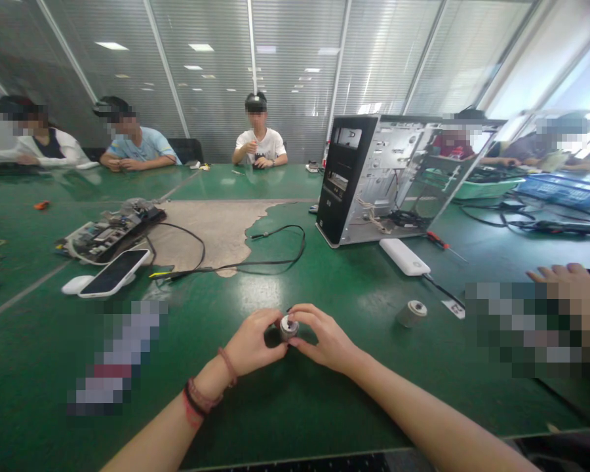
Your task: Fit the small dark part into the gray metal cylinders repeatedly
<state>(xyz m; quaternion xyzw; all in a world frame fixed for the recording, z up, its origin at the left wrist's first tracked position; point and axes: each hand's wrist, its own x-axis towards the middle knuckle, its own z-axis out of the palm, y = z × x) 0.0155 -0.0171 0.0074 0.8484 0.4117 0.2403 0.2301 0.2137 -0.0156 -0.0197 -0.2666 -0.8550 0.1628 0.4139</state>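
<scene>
Near the front middle of the green table, a small metal cylinder (289, 329), which looks like a little electric motor, stands upright with its pale end facing up. My left hand (255, 341) grips it from the left, thumb and forefinger curved around its side. From the right, my right hand (327, 337) also closes on it, with fingertips at the top edge and the thumb low on the side. A second similar cylinder (412, 314) stands on the table to the right, apart from both hands.
An opened black computer case (354, 190) stands beyond my hands. Nearby lie a white power bank (406, 257), a screwdriver (440, 242), a phone (115, 272), a black cable (275, 263) and a stripped electronic assembly (113, 233). Another person's hand (570, 288) reaches in at right. Several people sit around.
</scene>
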